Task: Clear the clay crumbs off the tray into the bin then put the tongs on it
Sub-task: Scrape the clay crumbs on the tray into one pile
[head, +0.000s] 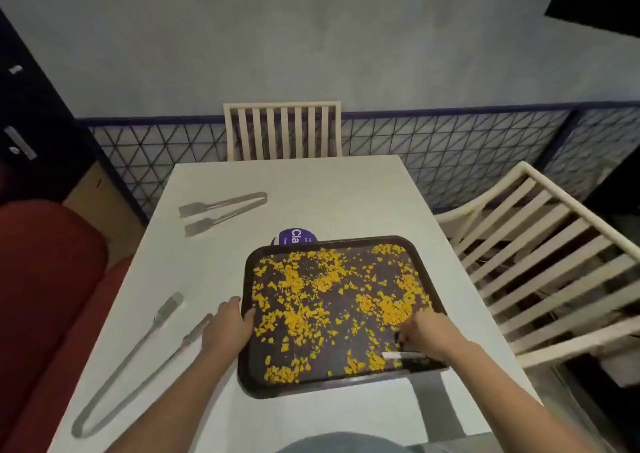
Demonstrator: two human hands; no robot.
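Plainly, my left hand (231, 324) grips the tray (329, 386) by its left rim to steady the crumbs (391, 308); what my curled right hand (427, 333) holds, I cannot tell.

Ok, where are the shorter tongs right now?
Head view: the shorter tongs lie on the white table, far left, up-left of the purple round label and the crumb-covered tray.
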